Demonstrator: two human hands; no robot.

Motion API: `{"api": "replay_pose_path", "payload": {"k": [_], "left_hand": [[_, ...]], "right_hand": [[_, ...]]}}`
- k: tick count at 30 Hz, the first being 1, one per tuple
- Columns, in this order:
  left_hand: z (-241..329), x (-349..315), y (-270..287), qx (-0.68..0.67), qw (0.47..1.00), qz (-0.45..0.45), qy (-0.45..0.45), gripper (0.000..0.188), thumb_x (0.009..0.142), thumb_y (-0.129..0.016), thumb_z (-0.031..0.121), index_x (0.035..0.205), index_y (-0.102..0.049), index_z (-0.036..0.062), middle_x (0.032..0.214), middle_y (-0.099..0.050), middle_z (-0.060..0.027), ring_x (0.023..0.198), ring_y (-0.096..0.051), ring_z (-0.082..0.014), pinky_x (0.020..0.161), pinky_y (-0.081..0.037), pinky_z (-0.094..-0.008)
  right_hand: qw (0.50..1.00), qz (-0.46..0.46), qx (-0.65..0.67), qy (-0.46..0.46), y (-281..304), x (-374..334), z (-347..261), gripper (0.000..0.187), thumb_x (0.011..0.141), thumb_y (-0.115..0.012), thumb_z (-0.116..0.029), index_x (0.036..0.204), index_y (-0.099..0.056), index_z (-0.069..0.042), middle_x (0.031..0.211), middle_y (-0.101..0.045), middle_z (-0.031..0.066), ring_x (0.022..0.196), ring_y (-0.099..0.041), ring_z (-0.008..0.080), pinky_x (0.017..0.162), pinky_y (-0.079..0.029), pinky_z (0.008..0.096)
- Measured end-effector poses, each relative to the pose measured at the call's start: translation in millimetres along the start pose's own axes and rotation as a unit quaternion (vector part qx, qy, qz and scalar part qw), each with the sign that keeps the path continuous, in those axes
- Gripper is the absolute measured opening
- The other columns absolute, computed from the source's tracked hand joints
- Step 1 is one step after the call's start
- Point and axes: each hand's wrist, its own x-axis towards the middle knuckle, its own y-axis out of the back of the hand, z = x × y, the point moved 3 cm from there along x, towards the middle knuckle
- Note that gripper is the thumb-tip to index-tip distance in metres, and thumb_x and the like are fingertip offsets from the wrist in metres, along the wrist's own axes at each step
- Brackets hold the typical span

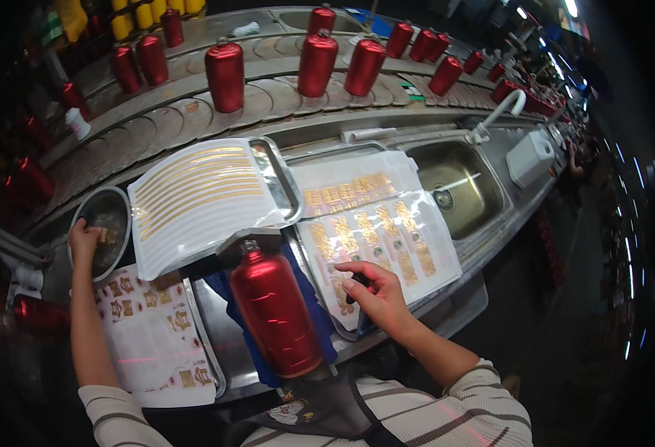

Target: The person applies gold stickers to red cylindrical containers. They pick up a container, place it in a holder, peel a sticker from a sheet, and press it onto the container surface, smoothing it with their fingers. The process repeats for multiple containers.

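Observation:
My left hand (pixel 85 240) reaches over the rim of a round metal bowl (pixel 125 249) at the far left. Its fingers are closed at the edge of a small gold decal (pixel 108 236) inside the bowl. A small black tool (pixel 360 282) sits in my closed right hand (pixel 380 298); its working end is hidden. That hand hovers over a white sheet with rows of gold decals (pixel 435 257). Between my arms, a glossy red bottle (pixel 275 313) lies tilted on a blue cloth (pixel 234 298), neck pointing away from me.
A sheet with long gold strips (pixel 201 197) rests on a metal tray (pixel 289 186). Another decal sheet (pixel 149 350) lies at lower left. To the right are a sink (pixel 454 179), a faucet (pixel 502 112) and a white jug (pixel 530 158). Several red bottles (pixel 225 78) stand along the conveyor (pixel 171 127).

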Motion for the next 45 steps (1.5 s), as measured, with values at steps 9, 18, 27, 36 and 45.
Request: {"api": "replay_pose_path", "payload": {"k": [9,18,27,36,45], "left_hand": [[169.5,-67.5,66.6,-0.060,0.997,-0.016,-0.054,0.023,0.089,-0.072,0.012,0.080,-0.056,-0.0026,0.076,-0.067,-0.0062,0.074,-0.055,-0.0056,0.069,-0.046,-0.0252],[377.8,-238.0,111.8,-0.119,0.979,-0.108,-0.122,0.013,0.086,-0.074,0.000,0.098,-0.070,-0.0019,0.084,-0.069,-0.0019,0.079,-0.060,-0.0077,0.074,-0.048,-0.0237],[449.0,-266.8,64.0,-0.317,0.899,-0.247,-0.174,0.020,0.084,-0.069,-0.004,0.104,-0.069,-0.0040,0.083,-0.071,-0.0074,0.078,-0.066,-0.0124,0.072,-0.053,-0.0262],[436.6,-253.0,17.0,-0.291,0.917,-0.248,-0.115,0.017,0.086,-0.069,0.006,0.099,-0.068,-0.0041,0.081,-0.070,-0.0107,0.074,-0.064,-0.0134,0.071,-0.053,-0.0288],[437.8,-252.5,9.6,-0.316,0.915,-0.228,-0.108,0.018,0.086,-0.068,0.006,0.102,-0.068,-0.0031,0.081,-0.071,-0.0110,0.072,-0.065,-0.0138,0.069,-0.053,-0.0285]], "right_hand": [[0.949,-0.031,-0.252,0.186,-9.0,-16.8,-22.9,0.039,0.086,-0.068,-0.006,0.125,-0.066,-0.004,0.080,-0.058,-0.0008,0.062,-0.045,0.0036,0.056,-0.034,0.0204],[0.861,-0.139,-0.372,0.319,-38.3,-34.2,-30.0,0.099,0.065,-0.089,-0.030,0.150,-0.043,-0.009,0.094,-0.057,0.0150,0.073,-0.057,0.0281,0.062,-0.049,0.0346],[0.886,-0.171,-0.357,0.243,-34.5,-31.3,-20.1,0.092,0.068,-0.083,-0.017,0.150,-0.042,-0.009,0.098,-0.057,0.0128,0.071,-0.053,0.0228,0.060,-0.044,0.0316],[0.981,-0.067,-0.162,0.087,-52.4,-7.1,-26.2,0.071,0.079,-0.080,-0.032,0.136,-0.050,-0.003,0.122,-0.056,0.0113,0.090,-0.056,0.0131,0.067,-0.047,0.0261],[0.987,-0.060,-0.134,0.065,-60.8,-0.1,-16.7,0.074,0.081,-0.076,-0.038,0.139,-0.044,-0.004,0.129,-0.052,0.0146,0.111,-0.055,0.0219,0.080,-0.048,0.0320]]}}
